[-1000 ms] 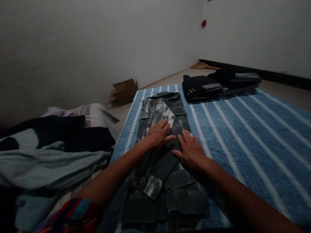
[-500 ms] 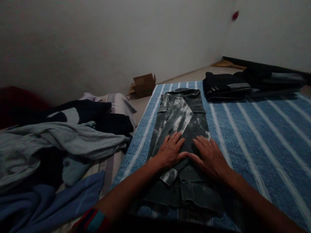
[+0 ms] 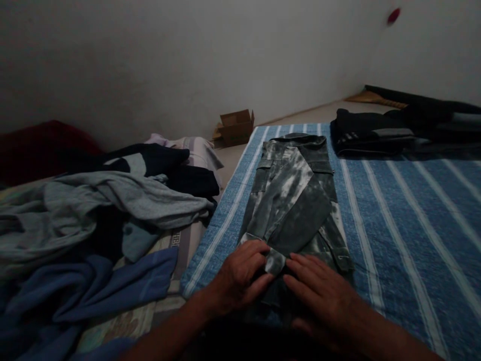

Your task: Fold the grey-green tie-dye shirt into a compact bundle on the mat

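Note:
A pair of grey tie-dyed cargo trousers (image 3: 300, 210) lies lengthwise on the blue striped bedspread, waistband at the far end. One leg crosses diagonally over the other, and its pale mottled hem (image 3: 275, 262) shows between my hands. At the near end, my left hand (image 3: 240, 273) has its fingers curled over the cloth, with the thumb below them. My right hand (image 3: 323, 288) rests on the trousers beside it, fingers stretched out and close together. The nearest part of the cloth is hidden in shadow and behind my hands.
Dark folded clothes (image 3: 372, 133) lie at the back right of the striped bedspread (image 3: 394, 210). On the left is a loose pile with a grey garment (image 3: 124, 195) and a blue one (image 3: 124, 286). A cardboard box (image 3: 236, 129) stands by the wall.
Both hands have moved toward me, from the middle of the trousers to their near end. The lower hems now look turned up. My left fingers have curled; the view has shifted slightly left.

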`<move>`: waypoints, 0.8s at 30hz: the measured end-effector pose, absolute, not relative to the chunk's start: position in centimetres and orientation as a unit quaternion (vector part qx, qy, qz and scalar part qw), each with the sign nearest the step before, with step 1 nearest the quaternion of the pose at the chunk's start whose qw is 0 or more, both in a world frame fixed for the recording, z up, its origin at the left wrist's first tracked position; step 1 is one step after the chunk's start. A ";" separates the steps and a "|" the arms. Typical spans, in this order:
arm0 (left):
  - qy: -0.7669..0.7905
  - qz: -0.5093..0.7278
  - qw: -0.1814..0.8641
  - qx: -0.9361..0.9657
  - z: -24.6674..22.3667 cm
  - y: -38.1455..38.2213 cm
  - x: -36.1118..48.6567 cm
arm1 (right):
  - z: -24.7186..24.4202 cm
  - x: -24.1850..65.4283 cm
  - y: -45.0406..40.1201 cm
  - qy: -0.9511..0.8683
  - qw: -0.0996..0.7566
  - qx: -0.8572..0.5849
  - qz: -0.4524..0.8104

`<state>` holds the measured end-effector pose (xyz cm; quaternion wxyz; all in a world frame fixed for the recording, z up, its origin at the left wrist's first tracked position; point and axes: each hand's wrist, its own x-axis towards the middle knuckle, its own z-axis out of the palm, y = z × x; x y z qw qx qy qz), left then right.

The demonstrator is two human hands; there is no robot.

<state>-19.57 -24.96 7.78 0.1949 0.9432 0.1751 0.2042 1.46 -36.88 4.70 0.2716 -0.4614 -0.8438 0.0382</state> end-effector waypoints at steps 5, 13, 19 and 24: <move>0.193 0.215 0.178 0.941 6.4 -25.6 -19.4 | 3.1 0.2 -37.3 -0.839 0.265 -0.473 -0.045; 0.199 0.209 0.179 0.941 5.8 -25.9 -19.6 | 3.4 -2.1 -37.5 -0.832 0.229 -0.491 -0.117; 0.169 0.188 0.191 0.948 6.2 -25.5 -20.7 | 2.9 -4.3 -37.2 -0.808 0.245 -0.513 -0.154; 0.155 0.213 0.188 0.946 6.1 -25.5 -21.5 | 2.6 -5.2 -36.9 -0.802 0.239 -0.519 -0.176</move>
